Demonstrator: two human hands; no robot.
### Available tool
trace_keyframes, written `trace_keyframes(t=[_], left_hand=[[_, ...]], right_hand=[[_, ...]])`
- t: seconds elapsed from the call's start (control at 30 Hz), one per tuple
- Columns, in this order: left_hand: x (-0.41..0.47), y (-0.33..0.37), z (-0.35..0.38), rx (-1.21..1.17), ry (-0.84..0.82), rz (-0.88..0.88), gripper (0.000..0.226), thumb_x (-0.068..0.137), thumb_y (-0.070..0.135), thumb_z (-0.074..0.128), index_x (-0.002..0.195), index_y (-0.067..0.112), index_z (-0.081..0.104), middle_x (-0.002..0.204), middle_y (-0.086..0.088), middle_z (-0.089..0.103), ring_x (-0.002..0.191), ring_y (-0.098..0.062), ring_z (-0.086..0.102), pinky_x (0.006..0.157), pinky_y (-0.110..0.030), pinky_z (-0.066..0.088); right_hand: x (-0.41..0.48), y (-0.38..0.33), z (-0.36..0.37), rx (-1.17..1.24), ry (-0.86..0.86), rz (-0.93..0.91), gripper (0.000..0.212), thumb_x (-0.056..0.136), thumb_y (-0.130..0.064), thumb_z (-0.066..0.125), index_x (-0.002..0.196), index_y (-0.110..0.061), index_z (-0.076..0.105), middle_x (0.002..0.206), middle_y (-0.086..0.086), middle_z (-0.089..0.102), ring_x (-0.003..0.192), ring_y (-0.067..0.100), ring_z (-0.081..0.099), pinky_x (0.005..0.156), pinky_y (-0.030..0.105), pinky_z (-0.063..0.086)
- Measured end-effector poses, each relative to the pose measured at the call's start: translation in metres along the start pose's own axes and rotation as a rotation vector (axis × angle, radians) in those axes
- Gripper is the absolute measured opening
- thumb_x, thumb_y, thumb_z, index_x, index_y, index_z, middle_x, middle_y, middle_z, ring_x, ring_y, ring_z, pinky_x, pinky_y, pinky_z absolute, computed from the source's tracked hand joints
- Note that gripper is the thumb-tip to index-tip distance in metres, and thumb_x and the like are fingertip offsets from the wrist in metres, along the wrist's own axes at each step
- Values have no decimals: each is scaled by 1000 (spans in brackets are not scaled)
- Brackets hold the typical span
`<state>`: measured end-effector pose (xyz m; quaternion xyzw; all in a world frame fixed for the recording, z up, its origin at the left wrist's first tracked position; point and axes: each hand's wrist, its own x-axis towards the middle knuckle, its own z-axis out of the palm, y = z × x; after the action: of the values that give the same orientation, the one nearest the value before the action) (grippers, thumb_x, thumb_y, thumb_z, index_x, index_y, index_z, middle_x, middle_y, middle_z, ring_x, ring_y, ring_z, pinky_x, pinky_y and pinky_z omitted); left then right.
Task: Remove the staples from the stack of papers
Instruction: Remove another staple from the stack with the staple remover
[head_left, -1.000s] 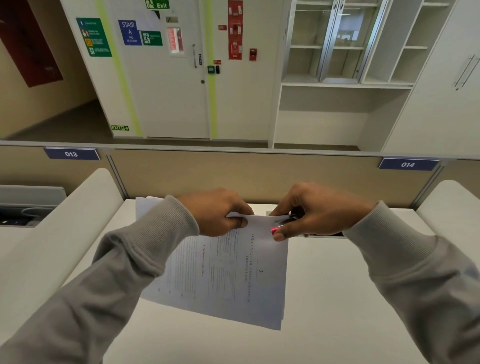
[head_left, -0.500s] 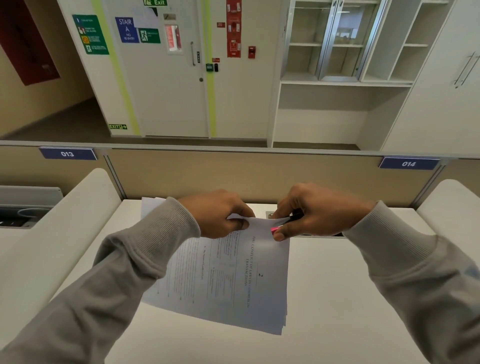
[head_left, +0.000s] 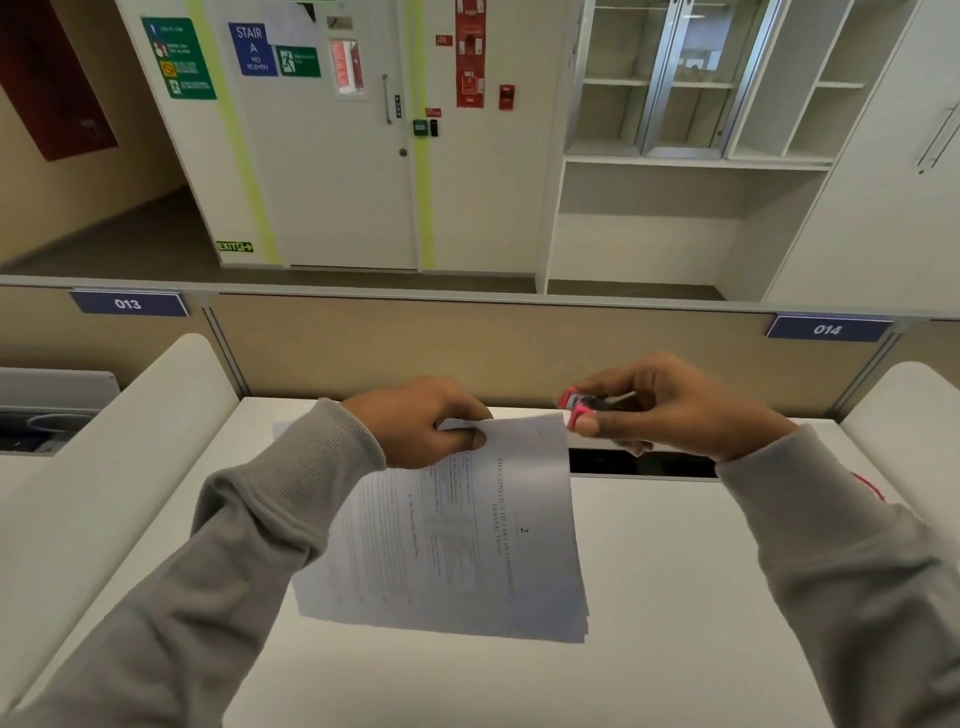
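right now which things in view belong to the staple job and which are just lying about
In the job:
stack of papers, pinched at its top edge by the left hand
pink and black tool, likely the staple remover, gripped by the right hand

Just there:
loose sheet on the desk behind the left sleeve
label 013, label 014
cable slot

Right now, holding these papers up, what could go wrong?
The left hand pinches the stack of papers only at its top edge, and sheets fan at the lower corner, so pages may slip loose. The right hand holds the staple remover near the desk slot; a staple could drop in.
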<state>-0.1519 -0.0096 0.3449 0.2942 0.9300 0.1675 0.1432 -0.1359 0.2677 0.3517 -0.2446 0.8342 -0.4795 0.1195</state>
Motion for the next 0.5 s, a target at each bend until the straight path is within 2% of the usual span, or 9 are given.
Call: trace_keyframes(t=[0.1, 0.2, 0.27, 0.3, 0.4, 0.5], left_hand=[[2, -15, 6, -119, 50, 36, 20, 102, 30, 55, 111, 27, 72, 109, 11, 70, 100, -13, 63, 91, -38, 52], [5, -26, 14, -229, 104, 83, 19, 101, 30, 56, 100, 24, 73, 93, 10, 72, 84, -13, 65, 79, -41, 53], [6, -31, 18, -312, 137, 109, 20, 101, 31, 55, 92, 24, 72, 84, 10, 69, 76, -15, 63, 72, -42, 51], [7, -34, 20, -361, 147, 115, 20, 101, 30, 55, 94, 24, 73, 86, 10, 70, 79, -15, 64, 73, -41, 52], [8, -41, 27, -503, 217, 120, 24, 102, 26, 55, 111, 14, 73, 105, 0, 74, 98, -21, 69, 88, -45, 55], [9, -50, 36, -639, 335, 119, 27, 100, 26, 56, 114, 11, 73, 109, -6, 74, 101, -24, 69, 92, -47, 55]], right_hand=[[-5, 32, 0, 284, 157, 9, 39, 83, -41, 73, 105, -8, 75, 81, 14, 68, 57, 18, 48, 50, 24, 42], [-6, 66, 12, 470, 300, 61, 36, 87, -38, 68, 102, -5, 74, 84, 8, 68, 57, 20, 43, 50, 24, 37], [-5, 85, 23, 534, 390, 125, 38, 86, -39, 69, 106, -8, 75, 87, 12, 66, 56, 20, 41, 51, 26, 34], [-3, 96, 28, 543, 443, 173, 37, 86, -40, 70, 106, -9, 75, 87, 13, 66, 55, 20, 40, 51, 27, 33], [0, 125, 40, 539, 578, 312, 35, 88, -41, 68, 95, -8, 76, 82, 13, 69, 51, 19, 40, 51, 29, 35], [3, 151, 52, 540, 657, 419, 28, 93, -31, 66, 82, -5, 69, 64, 4, 64, 51, 18, 41, 56, 28, 41]])
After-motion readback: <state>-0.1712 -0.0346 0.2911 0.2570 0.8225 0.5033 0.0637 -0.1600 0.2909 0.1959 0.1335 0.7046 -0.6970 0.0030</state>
